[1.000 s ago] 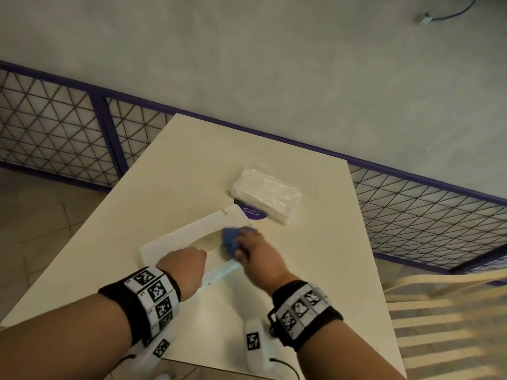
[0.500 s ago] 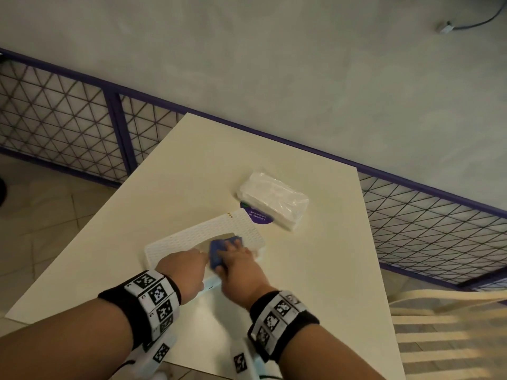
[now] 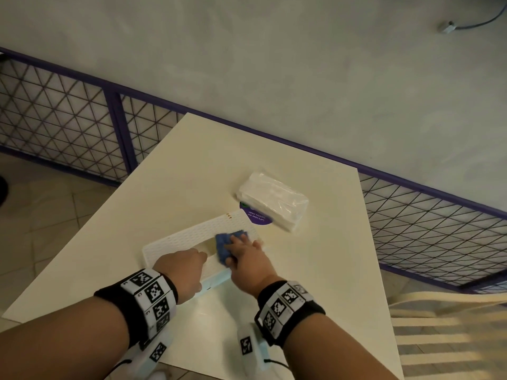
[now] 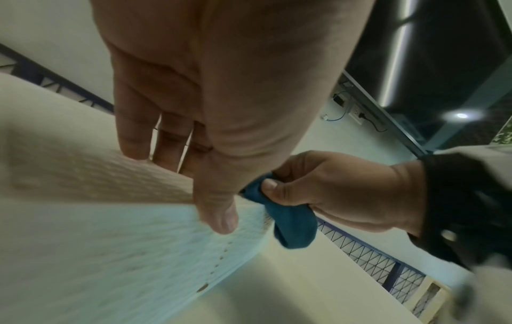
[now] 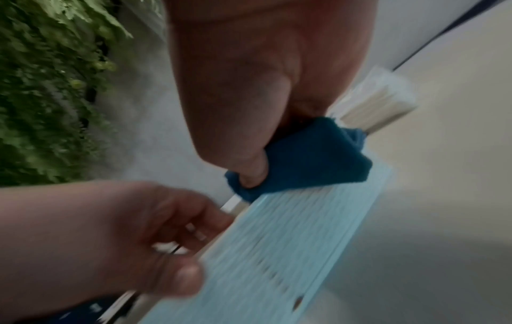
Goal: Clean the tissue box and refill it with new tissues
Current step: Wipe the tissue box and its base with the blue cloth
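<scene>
A white lattice-patterned tissue box [image 3: 189, 235] lies flat on the cream table [image 3: 192, 165]. My left hand [image 3: 186, 260] holds its near end, fingers over the top and thumb on the side wall [image 4: 219, 219]. The right hand [image 3: 244, 253] grips a folded blue cloth [image 3: 223, 244] and presses it on the box top beside the opening. The cloth [image 5: 313, 157] is pinched under my right thumb. Past the box's far corner lies a clear-wrapped pack of white tissues [image 3: 271, 200].
A round purple sticker [image 3: 258, 219] shows on the table, partly under the tissue pack. A purple mesh railing [image 3: 68, 119] runs along the table's far edges below a grey wall. A cream slatted chair [image 3: 452, 325] stands at the right.
The right hand slid the blue cloth leftward along the box top, then back a little to the right. The left hand has stayed on the box's near end.
</scene>
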### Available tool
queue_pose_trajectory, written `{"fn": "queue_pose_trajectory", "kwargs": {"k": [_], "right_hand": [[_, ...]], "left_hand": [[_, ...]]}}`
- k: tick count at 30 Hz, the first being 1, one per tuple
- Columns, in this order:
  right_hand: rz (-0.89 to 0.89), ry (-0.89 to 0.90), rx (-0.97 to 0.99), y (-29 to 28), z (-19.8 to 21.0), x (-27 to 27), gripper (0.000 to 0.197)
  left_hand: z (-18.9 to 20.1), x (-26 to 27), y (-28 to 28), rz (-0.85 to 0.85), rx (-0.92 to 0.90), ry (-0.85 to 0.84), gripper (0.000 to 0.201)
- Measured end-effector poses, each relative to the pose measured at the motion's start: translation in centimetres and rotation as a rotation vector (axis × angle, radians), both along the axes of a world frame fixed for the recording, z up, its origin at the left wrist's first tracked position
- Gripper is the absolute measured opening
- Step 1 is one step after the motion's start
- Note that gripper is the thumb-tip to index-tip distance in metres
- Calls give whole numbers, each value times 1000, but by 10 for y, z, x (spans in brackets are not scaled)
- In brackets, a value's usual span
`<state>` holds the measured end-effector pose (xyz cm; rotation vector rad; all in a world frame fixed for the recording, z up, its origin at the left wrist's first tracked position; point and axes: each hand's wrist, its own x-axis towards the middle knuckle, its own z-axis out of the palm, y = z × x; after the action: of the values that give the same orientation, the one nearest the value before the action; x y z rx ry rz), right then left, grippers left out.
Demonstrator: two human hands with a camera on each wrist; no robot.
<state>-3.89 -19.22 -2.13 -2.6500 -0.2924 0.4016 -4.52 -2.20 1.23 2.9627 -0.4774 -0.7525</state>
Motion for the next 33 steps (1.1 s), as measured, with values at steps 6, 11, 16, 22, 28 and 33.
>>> {"fn": "queue_pose_trajectory", "kwargs": {"k": [6,11,16,22,28,33], "right_hand": [[-16,37,-80,-33,1,18,43],[-117,36,-90,-30,3,34,45],[1,20,13,2,-3,3,44],[-11,17,131,-12,25,11,26],[-245,-50,42,-24,36,65,34],[25,68,-354,13,3,73,48]], "left_hand": [[-2,-1,0,12,-17,20,44],[-1,0,1,18,-25,33,45],[-2,-2,2,36,-40,14,42],[-5,-3,4,17,-65,32,49],[-12,-2,11,25,-116,49,51],[-12,-1,7,14,-99,51,49]]}}
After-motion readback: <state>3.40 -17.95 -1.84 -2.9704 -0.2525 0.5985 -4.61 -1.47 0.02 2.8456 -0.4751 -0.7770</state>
